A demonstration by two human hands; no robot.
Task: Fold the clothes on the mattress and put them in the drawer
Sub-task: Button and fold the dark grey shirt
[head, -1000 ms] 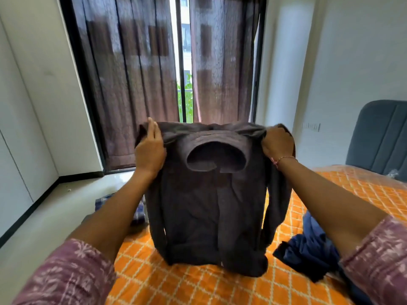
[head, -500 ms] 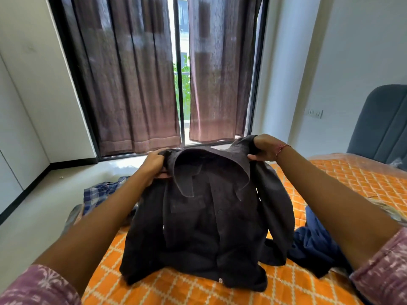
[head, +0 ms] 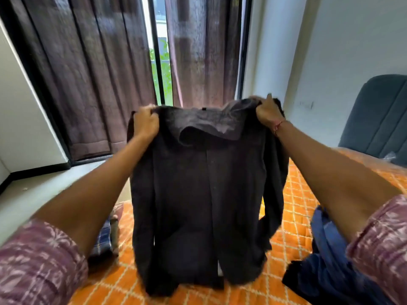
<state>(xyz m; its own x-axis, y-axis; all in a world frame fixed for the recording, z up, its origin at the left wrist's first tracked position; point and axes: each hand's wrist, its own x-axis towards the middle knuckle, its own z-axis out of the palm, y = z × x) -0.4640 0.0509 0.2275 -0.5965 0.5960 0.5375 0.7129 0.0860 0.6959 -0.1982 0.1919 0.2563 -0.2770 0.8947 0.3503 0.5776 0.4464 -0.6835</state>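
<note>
Close by, a blue garment [head: 326, 265] lies in a heap on the orange mattress [head: 295, 199], and a checked cloth [head: 103, 243] sits at the left edge. Above the bed hangs the dark shirt [head: 198, 194], its bottom just touching the cover. The left hand [head: 145, 124] grips one shoulder and the right hand [head: 267, 113] grips the other. I think it helps to hold both shoulders level, then lay the shirt down flat and smooth before folding. No drawer is in view.
</note>
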